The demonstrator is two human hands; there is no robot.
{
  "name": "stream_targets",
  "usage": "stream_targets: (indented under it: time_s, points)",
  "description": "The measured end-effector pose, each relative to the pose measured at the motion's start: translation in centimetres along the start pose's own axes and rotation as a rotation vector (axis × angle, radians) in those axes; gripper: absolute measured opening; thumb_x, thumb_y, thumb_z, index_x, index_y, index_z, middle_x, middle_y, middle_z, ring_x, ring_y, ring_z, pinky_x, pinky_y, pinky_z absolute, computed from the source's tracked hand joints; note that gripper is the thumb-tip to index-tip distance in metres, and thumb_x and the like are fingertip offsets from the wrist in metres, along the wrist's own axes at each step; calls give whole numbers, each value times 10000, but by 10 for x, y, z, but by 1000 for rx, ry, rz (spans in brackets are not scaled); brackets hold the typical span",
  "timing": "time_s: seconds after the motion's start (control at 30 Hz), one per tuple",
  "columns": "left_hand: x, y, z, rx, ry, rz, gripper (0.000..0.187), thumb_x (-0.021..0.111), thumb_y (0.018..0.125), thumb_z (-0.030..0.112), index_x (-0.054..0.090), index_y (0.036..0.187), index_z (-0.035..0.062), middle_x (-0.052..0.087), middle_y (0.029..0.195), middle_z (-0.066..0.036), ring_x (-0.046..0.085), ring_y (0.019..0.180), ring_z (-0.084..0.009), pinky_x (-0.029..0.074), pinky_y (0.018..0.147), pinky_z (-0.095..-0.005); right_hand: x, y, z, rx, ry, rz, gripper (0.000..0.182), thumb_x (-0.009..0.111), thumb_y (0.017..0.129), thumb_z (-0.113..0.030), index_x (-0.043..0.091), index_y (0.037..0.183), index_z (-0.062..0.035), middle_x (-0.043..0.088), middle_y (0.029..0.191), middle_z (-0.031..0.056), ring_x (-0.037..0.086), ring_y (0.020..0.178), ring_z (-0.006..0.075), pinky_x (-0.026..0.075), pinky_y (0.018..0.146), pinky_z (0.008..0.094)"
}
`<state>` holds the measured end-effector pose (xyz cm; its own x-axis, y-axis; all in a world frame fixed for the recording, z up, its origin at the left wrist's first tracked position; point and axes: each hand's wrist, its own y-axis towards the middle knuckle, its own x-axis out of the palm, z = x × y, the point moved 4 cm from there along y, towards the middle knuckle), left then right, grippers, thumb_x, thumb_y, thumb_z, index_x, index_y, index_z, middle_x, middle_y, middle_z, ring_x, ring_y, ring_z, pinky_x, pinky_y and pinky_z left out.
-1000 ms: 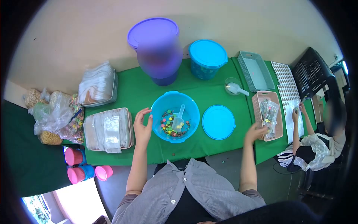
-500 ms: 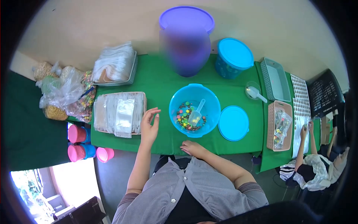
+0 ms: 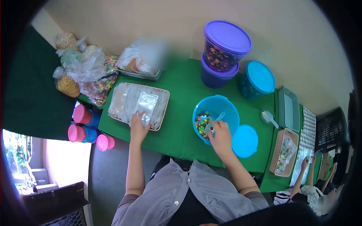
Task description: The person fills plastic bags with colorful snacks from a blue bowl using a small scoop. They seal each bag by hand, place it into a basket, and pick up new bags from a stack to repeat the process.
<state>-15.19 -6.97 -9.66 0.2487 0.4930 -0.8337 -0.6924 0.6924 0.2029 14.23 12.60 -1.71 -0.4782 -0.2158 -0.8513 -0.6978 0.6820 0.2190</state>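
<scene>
My left hand [image 3: 140, 129] lies with its fingers apart on a clear plastic bag [image 3: 147, 103], at the near edge of a tray of stacked clear bags [image 3: 164, 110]. Over the near side of a blue bowl [image 3: 230, 109], my right hand [image 3: 220, 136] is closed around a clear scoop [image 3: 211, 130]. The scoop's lower part is among colourful candies [image 3: 201, 119] in the bowl. A second handle [image 3: 220, 116] shows just above my fingers; whether it belongs to the same scoop is hard to tell.
A blue lid [image 3: 245, 141] lies right of the bowl. Purple tubs [image 3: 226, 37] and a blue tub [image 3: 259, 79] stand behind. Filled bags [image 3: 86, 67] are at the left. A pink basket [image 3: 285, 150] with packed bags is at the right, near another person's hands [image 3: 304, 162].
My left hand has moved onto the bags in the tray. My right hand has gone from the table edge to the scoop in the bowl. The view has shifted, so the table appears turned.
</scene>
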Motion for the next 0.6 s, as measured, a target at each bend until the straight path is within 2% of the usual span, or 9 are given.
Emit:
stream_targets:
  time_s: [0.03,0.1,0.17,0.2,0.23,0.33,0.4,0.53,0.6]
  points:
    - [8,-3,-10,29,25,-81,560,767,757,165,560,1273,97,452,1391,-244,403,1300,-442,347,1075,-480,0,4,-3,-19,2,1,271,702,793,-92,646,1054,-47,604,1001,120,568,924,304,486,778,411]
    - [7,-3,-10,5,23,-78,609,780,752,183,544,1310,111,427,1424,-243,365,1329,-461,332,1089,-493,-4,12,-5,34,17,132,263,694,803,-92,649,1058,-49,603,1001,115,549,941,303,470,791,419]
    - [8,-6,-8,-33,11,-148,579,761,772,144,540,1307,112,424,1445,-199,349,1355,-431,324,1107,-457,-4,17,-17,-7,31,133,259,693,812,-102,649,1062,-54,598,1009,112,548,936,306,471,790,413]
    - [5,-6,-2,-68,25,-177,509,695,833,124,541,1318,120,411,1462,-194,342,1356,-445,314,1112,-468,-2,19,-25,-48,80,142,258,694,813,-105,650,1063,-54,596,1013,113,547,935,307,470,790,410]
    - [5,-7,-1,-73,24,-170,509,695,833,124,541,1318,120,411,1462,-194,342,1356,-445,314,1112,-468,-1,22,-33,-88,129,154,258,695,815,-108,650,1063,-55,594,1018,113,546,933,308,469,790,407]
    - [5,-6,-1,-72,37,-190,399,626,882,100,587,1279,103,503,1370,-226,420,1310,-433,347,1095,-448,4,32,-53,-130,181,100,254,695,818,-111,651,1061,-52,591,1029,117,542,952,309,466,805,403]
    - [-2,-4,-1,-75,-60,-82,322,566,900,44,640,1212,78,636,1167,-234,573,1164,-395,443,998,-398,7,37,-63,-155,201,88,250,691,819,-106,650,1060,-51,590,1027,122,539,963,311,464,813,402]
    - [-23,-2,14,-206,-164,5,302,561,882,20,660,1165,54,680,1061,-205,642,1030,-370,477,922,-420,14,44,-73,-193,263,43,244,678,823,-90,648,1062,-47,586,1022,131,533,988,314,459,835,405]
    - [-31,-2,16,-288,-291,173,293,592,850,-26,673,1124,37,705,966,-174,678,921,-326,506,838,-368,15,47,-76,-215,270,43,244,673,826,-88,646,1064,-43,585,1025,133,532,987,315,458,838,409]
